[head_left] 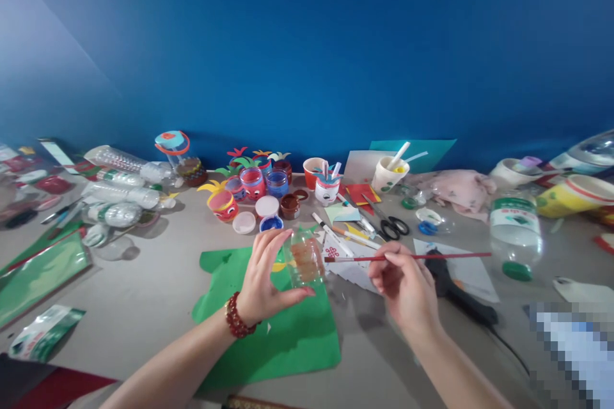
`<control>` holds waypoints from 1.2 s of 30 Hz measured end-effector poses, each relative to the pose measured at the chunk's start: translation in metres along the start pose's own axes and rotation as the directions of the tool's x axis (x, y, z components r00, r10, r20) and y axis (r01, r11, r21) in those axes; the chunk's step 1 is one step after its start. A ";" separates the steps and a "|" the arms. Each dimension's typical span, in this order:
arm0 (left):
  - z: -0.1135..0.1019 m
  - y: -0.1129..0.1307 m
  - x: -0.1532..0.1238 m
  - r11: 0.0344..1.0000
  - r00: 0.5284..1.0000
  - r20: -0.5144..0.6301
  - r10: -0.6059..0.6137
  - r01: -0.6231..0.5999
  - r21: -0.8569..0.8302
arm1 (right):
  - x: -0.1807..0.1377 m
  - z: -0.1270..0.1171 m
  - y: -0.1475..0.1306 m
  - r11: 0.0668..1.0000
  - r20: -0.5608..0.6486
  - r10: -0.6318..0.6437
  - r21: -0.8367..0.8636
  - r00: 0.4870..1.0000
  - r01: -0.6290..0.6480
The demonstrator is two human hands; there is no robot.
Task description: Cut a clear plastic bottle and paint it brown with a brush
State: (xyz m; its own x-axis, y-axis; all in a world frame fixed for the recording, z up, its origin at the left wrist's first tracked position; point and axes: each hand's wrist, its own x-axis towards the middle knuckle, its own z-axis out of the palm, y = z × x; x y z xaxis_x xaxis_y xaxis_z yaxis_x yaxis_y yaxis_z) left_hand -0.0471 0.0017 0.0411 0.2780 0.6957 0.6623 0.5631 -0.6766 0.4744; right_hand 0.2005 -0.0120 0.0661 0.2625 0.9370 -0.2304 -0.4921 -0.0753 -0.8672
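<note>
My left hand (275,281) grips a clear plastic bottle piece (306,260) between thumb and fingers, tilted on its side above a green paper sheet (288,351). Brownish streaks of paint mark its wall. A thin red paintbrush (451,255) is pinched in my right hand (405,284), its bristles pointing left, close to the bottle piece's right side; whether they touch, I cannot tell. Beyond my left hand stand an open brown paint jar (290,206) and an open blue paint jar (271,223).
Several decorated cups (252,184) stand along the blue wall. Black-handled scissors (394,227), a white marker (332,234) and a black glue gun (460,294) lie around my right hand. Plastic bottles (115,213) lie at left; a large upside-down bottle (515,236) stands at right.
</note>
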 end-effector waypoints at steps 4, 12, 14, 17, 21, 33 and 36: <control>0.001 -0.002 -0.002 1.000 1.000 0.006 0.002 -0.002 -0.001 | -0.005 0.001 -0.003 1.000 0.028 0.029 -0.003 0.999 -0.029; 0.002 0.000 0.000 1.000 1.000 0.001 -0.008 0.008 0.003 | -0.007 0.000 0.004 0.997 0.091 0.073 -0.043 0.993 -0.069; 0.001 0.000 -0.001 1.000 1.000 -0.002 -0.008 0.008 0.003 | -0.002 -0.001 0.002 0.998 0.053 0.056 -0.037 0.997 -0.054; 0.000 -0.002 -0.001 1.000 1.000 -0.001 -0.010 0.010 -0.004 | 0.000 0.000 -0.002 0.999 0.023 0.044 -0.023 0.999 -0.044; 0.002 -0.001 -0.001 1.000 1.000 0.009 -0.014 0.014 -0.001 | -0.007 0.002 -0.001 0.997 0.080 0.073 -0.013 0.994 -0.073; 0.002 -0.002 -0.002 1.000 1.000 -0.002 -0.011 0.011 0.007 | -0.001 -0.002 -0.001 0.999 0.055 0.050 -0.015 0.997 -0.049; 0.002 0.000 0.000 1.000 1.000 -0.004 -0.011 0.011 0.007 | -0.005 0.001 0.000 0.997 0.094 0.079 -0.025 0.992 -0.077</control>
State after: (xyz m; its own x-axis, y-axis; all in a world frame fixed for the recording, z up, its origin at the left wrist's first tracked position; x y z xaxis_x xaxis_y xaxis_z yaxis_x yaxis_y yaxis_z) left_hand -0.0456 0.0016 0.0398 0.2683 0.7022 0.6595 0.5720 -0.6670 0.4775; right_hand 0.1988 -0.0161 0.0671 0.1436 0.9562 -0.2552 -0.4898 -0.1554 -0.8579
